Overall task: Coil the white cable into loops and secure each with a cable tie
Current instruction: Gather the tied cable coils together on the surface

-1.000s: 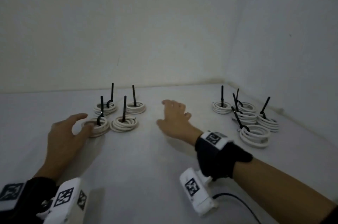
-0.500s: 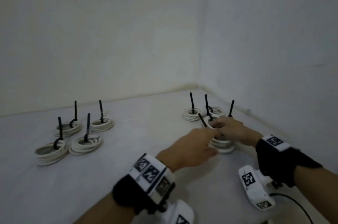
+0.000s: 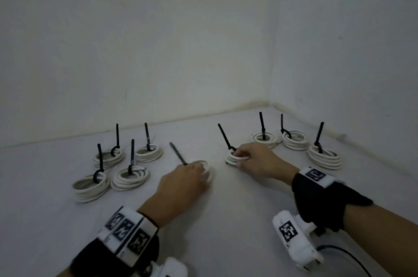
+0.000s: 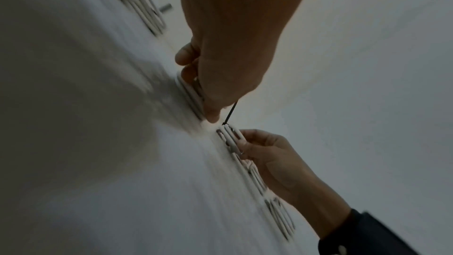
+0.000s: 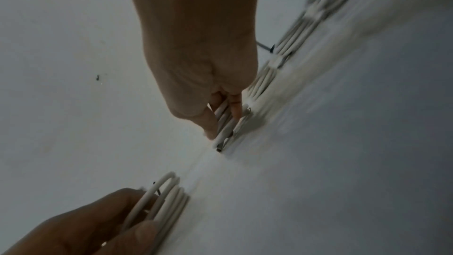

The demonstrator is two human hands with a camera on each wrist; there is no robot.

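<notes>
Two tied white cable coils lie on the white table between two groups of coils. My left hand [image 3: 202,173] grips the left coil [image 3: 206,164], whose black cable tie tail [image 3: 178,155] slants up to the left. My right hand [image 3: 238,159] pinches the right coil [image 3: 231,160], and its tie tail [image 3: 225,137] leans up left. In the left wrist view my left fingers [image 4: 188,59] curl over the coil [image 4: 190,92]. In the right wrist view my right fingertips [image 5: 236,108] clasp the strands of the coil [image 5: 226,123].
Several tied coils stand in a group at the left [image 3: 131,177]. Three more sit at the right near the wall corner [image 3: 325,159]. Walls close the table at the back and right. A black cord [image 3: 343,254] trails at the lower right.
Both hands were together at one spot by the right group. Now they are apart in the middle of the table, each holding a coil, the left one further left.
</notes>
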